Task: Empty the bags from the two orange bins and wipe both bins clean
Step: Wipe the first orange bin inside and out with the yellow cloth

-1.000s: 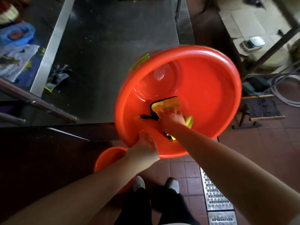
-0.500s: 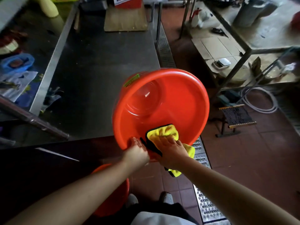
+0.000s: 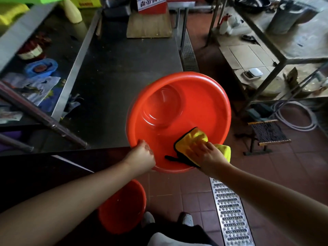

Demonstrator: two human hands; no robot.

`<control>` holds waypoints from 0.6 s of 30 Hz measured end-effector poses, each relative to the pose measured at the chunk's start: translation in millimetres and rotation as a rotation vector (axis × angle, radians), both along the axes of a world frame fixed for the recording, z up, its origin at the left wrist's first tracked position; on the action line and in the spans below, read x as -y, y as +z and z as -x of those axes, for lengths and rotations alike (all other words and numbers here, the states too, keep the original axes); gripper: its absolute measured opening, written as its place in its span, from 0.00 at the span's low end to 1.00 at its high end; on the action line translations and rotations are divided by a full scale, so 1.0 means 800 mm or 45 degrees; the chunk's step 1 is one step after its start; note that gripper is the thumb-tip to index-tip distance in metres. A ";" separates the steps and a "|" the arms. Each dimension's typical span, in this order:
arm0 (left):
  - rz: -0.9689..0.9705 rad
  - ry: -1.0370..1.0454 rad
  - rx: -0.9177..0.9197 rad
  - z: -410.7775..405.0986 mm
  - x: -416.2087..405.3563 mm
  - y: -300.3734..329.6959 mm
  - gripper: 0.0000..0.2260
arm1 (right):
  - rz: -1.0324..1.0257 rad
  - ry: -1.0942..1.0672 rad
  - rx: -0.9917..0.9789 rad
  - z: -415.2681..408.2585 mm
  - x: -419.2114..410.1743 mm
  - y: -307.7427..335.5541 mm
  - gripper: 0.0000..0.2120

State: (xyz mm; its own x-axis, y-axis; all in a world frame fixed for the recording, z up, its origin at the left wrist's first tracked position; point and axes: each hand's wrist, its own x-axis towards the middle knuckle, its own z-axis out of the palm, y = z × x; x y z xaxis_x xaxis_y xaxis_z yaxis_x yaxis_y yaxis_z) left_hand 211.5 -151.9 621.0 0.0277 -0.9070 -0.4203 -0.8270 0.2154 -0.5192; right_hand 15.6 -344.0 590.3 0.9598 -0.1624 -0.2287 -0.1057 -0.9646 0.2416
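Centre of frame: orange bin [image 3: 186, 107], tilted with its open mouth toward me, held up off the floor at the near end of the dark steel surface [image 3: 124, 82]. Whether its far side touches the surface I cannot tell.

Left hand [image 3: 142, 156]: grip curled round the bin's near-left rim, fingers over the edge.

Right hand [image 3: 206, 153]: pressed flat on a yellow cloth [image 3: 193, 141] with black edging, fingers roughly straight, no curl round it that I can see. Cloth lies against the inner wall at the lower right of the bin; one yellow fold spills over the rim to the right of my hand.

Lower centre-left: second orange bin [image 3: 122, 206] on the red tiled floor [image 3: 292, 166], partly hidden under my left forearm, just beside my shoes [image 3: 186, 219].

Lower right: perforated metal drain grate [image 3: 230, 213] running along the floor.

Right of frame: small woven stool [image 3: 268, 133], near a coiled hose [image 3: 298, 116].

Left of frame: blue basket [image 3: 41, 67] on the adjoining surface.
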 end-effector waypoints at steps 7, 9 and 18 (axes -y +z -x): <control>0.117 0.240 0.047 0.007 0.001 -0.007 0.22 | 0.023 0.039 0.080 -0.007 -0.013 -0.012 0.26; 0.108 0.383 -0.057 0.033 0.007 -0.023 0.32 | 0.022 0.032 0.086 -0.006 -0.015 -0.012 0.27; 0.267 0.570 -0.396 0.060 0.047 -0.065 0.42 | -0.173 -0.121 -0.005 -0.020 -0.030 -0.006 0.34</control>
State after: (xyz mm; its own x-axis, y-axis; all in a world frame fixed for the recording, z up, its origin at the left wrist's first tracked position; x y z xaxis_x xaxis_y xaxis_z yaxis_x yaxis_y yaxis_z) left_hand 163.7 -189.4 569.0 0.3313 -0.9002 -0.2826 -0.9343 -0.2713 -0.2312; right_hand 32.0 -320.1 585.1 0.9408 -0.2199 -0.2581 -0.1974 -0.9741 0.1103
